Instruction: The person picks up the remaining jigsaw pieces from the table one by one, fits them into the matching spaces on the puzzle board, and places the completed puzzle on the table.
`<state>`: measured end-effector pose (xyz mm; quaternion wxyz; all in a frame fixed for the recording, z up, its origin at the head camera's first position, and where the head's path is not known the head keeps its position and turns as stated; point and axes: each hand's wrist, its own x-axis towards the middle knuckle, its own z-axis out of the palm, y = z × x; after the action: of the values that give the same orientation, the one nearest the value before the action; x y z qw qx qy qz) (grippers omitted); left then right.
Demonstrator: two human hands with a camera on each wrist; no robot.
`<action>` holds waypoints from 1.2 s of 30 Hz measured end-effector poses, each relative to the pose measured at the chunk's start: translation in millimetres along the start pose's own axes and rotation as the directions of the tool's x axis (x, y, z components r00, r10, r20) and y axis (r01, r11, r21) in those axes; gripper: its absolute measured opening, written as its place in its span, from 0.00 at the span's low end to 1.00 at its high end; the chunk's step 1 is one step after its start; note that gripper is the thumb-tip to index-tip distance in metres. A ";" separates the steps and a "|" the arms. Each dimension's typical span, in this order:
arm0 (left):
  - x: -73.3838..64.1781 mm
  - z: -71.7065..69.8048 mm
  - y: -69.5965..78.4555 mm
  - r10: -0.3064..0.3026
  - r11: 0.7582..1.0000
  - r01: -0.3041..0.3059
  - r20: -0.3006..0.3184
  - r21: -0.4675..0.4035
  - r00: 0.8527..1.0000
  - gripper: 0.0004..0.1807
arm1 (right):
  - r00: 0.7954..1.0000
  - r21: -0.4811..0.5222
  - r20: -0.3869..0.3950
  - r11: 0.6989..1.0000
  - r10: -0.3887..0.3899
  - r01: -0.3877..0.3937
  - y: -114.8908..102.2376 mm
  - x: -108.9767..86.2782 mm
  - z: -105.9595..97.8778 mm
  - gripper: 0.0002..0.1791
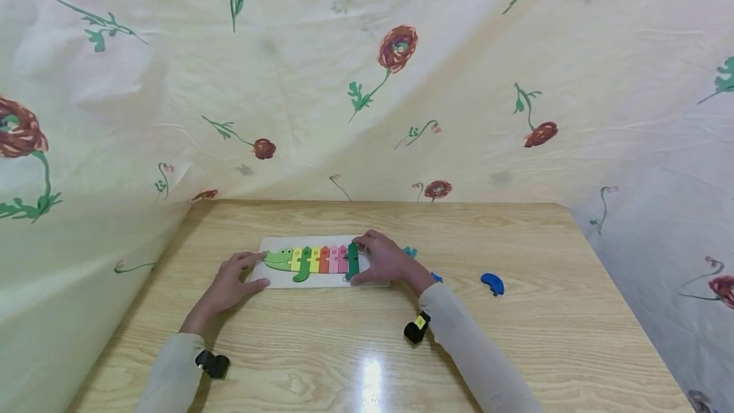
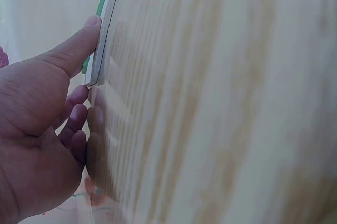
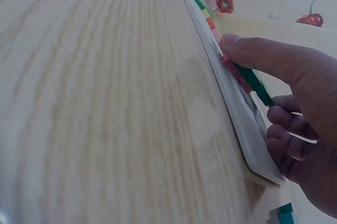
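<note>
A white puzzle board (image 1: 329, 282) lies on the table, bearing a crocodile of coloured wooden pieces (image 1: 315, 260), from a light green head through yellow, green, orange and pink. My left hand (image 1: 232, 280) holds the board's left end, thumb at the near corner, index finger by the crocodile's head. Between thumb and fingertips my right hand (image 1: 385, 259) pinches a dark green puzzle piece (image 1: 353, 263) with a leg, at the right end of the row. Seen from the right wrist, that green piece (image 3: 255, 83) stands tilted over the board beside the pink piece.
On the wooden table (image 1: 321, 343), a curved blue piece (image 1: 492, 283) lies to the right. Another blue piece (image 1: 437, 277) and a lighter blue one (image 1: 410, 252) show partly behind the right wrist. Flower-printed cloth (image 1: 321, 94) hangs around the back and sides.
</note>
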<state>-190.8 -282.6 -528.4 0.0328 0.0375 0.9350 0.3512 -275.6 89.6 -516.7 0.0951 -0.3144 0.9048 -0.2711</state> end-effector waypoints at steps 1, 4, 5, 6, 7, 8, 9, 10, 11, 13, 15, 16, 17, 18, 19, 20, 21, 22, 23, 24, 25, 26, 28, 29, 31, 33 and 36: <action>0.0 0.0 -0.1 -0.001 1.000 0.001 0.000 -0.001 1.000 0.35 | 1.000 -0.001 0.001 1.000 0.002 -0.002 0.4 0.2 0.5 0.51; 0.1 0.2 -0.6 -0.008 1.000 0.008 0.001 -0.003 1.000 0.35 | 1.000 -0.011 0.005 1.000 0.005 -0.005 1.4 1.1 1.9 0.51; 0.1 0.2 -0.7 -0.010 1.000 0.010 0.002 -0.005 1.000 0.35 | 1.000 -0.018 0.007 1.000 0.007 -0.007 1.8 1.4 2.3 0.51; 0.1 0.2 -0.8 -0.012 1.000 0.012 0.003 -0.006 1.000 0.35 | 1.000 -0.025 0.009 1.000 0.010 -0.009 2.0 1.8 2.7 0.51; 0.2 0.2 -0.9 -0.014 1.000 0.014 0.003 -0.006 1.000 0.35 | 1.000 -0.032 0.011 0.999 0.011 -0.011 2.2 2.2 3.0 0.51; 0.2 0.1 -0.9 -0.016 1.000 0.016 0.004 -0.007 1.000 0.35 | 1.000 -0.041 0.014 0.999 0.012 -0.012 2.2 2.6 3.2 0.51; 0.1 0.1 -0.8 -0.017 1.000 0.017 0.005 -0.007 1.000 0.35 | 1.000 -0.046 0.016 0.999 0.014 -0.013 2.0 2.9 3.2 0.51; 0.1 0.1 -0.8 -0.018 1.000 0.018 0.006 -0.009 1.000 0.36 | 1.000 -0.051 0.019 0.999 0.017 -0.016 1.7 2.9 3.0 0.51; 0.0 0.0 -0.8 -0.018 1.000 0.018 0.006 -0.009 1.000 0.36 | 1.000 -0.059 0.021 0.998 0.019 -0.018 1.3 2.9 2.9 0.51; -0.1 -0.1 -0.6 -0.018 1.000 0.018 0.006 -0.011 1.000 0.35 | 0.999 -0.068 0.025 0.997 0.025 -0.023 -0.1 2.8 2.3 0.51; -0.1 -0.2 -0.4 -0.018 1.000 0.018 0.005 -0.012 1.000 0.35 | 0.999 -0.069 0.028 0.997 0.031 -0.029 -1.9 2.5 1.4 0.51; 0.0 -0.2 -0.3 -0.019 1.000 0.019 0.006 -0.012 1.000 0.35 | 0.999 -0.071 0.031 0.997 0.035 -0.033 -2.6 2.3 1.1 0.51; 0.1 -0.3 -0.2 -0.020 1.000 0.020 0.006 -0.012 1.000 0.35 | 0.999 -0.072 0.033 0.997 0.038 -0.035 -3.3 2.2 0.8 0.51; 0.2 -0.4 -0.2 -0.023 1.000 0.023 0.006 -0.012 1.000 0.36 | 0.999 -0.067 0.034 0.997 0.041 -0.039 -4.1 2.1 0.4 0.51; 0.3 -0.5 -0.3 -0.024 1.000 0.024 0.008 -0.012 1.000 0.36 | 0.998 -0.064 0.037 0.997 0.044 -0.042 -4.8 1.8 -0.1 0.51; 0.4 -0.6 -0.3 -0.025 1.000 0.025 0.009 -0.012 1.000 0.36 | 0.998 -0.062 0.039 0.997 0.047 -0.044 -5.3 1.6 -0.4 0.51; 0.4 -0.8 -0.4 -0.026 1.000 0.026 0.010 -0.012 1.000 0.36 | 0.998 -0.061 0.041 0.997 0.050 -0.047 -5.6 1.4 -0.8 0.51; 0.3 -1.0 -0.6 -0.028 1.000 0.028 0.010 -0.012 1.000 0.36 | 0.998 -0.057 0.042 0.997 0.051 -0.049 -5.7 1.2 -0.9 0.51; 0.2 -1.3 -0.7 -0.028 1.000 0.028 0.011 -0.012 1.000 0.36 | 0.998 -0.052 0.043 0.997 0.051 -0.049 -5.6 1.0 -1.0 0.50; 0.3 -1.5 -0.9 -0.028 1.000 0.028 0.012 -0.011 1.000 0.36 | 0.998 -0.049 0.044 0.998 0.052 -0.050 -5.4 0.8 -1.1 0.50; 0.3 -1.6 -0.9 -0.025 1.000 0.025 0.014 -0.011 1.000 0.36 | 0.998 -0.047 0.045 0.998 0.053 -0.051 -5.0 0.7 -0.8 0.50; 0.4 -1.5 -1.1 -0.023 1.000 0.023 0.013 -0.012 1.000 0.36 | 0.997 -0.046 0.045 0.998 0.054 -0.052 -4.6 0.6 -0.6 0.50; 0.8 -1.3 -1.1 -0.018 1.000 0.018 0.013 -0.014 1.000 0.36 | 0.998 -0.044 0.046 0.998 0.053 -0.051 -3.7 0.6 -0.2 0.50; 1.0 -1.1 -1.1 -0.013 1.000 0.013 0.014 -0.012 1.000 0.36 | 0.998 -0.044 0.047 0.998 0.051 -0.049 -3.6 0.6 -0.1 0.50; 1.2 -0.6 -1.5 -0.011 1.000 0.011 0.012 -0.015 1.000 0.36 | 0.998 -0.048 0.049 0.998 0.049 -0.046 -3.6 0.7 -0.1 0.51; 0.9 -0.8 -1.9 -0.011 1.000 0.011 0.012 -0.016 1.000 0.36 | 0.998 -0.049 0.050 0.998 0.043 -0.040 -3.9 1.0 -0.4 0.51; 0.6 -1.2 -2.3 -0.014 1.000 0.014 0.011 -0.015 1.000 0.36 | 0.998 -0.052 0.055 0.998 0.042 -0.039 -4.5 1.6 -0.4 0.52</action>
<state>-191.6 -285.1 -529.1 0.0405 0.0325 0.9323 0.3580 -274.7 85.9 -513.9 0.1176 -0.3056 0.9147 -0.2370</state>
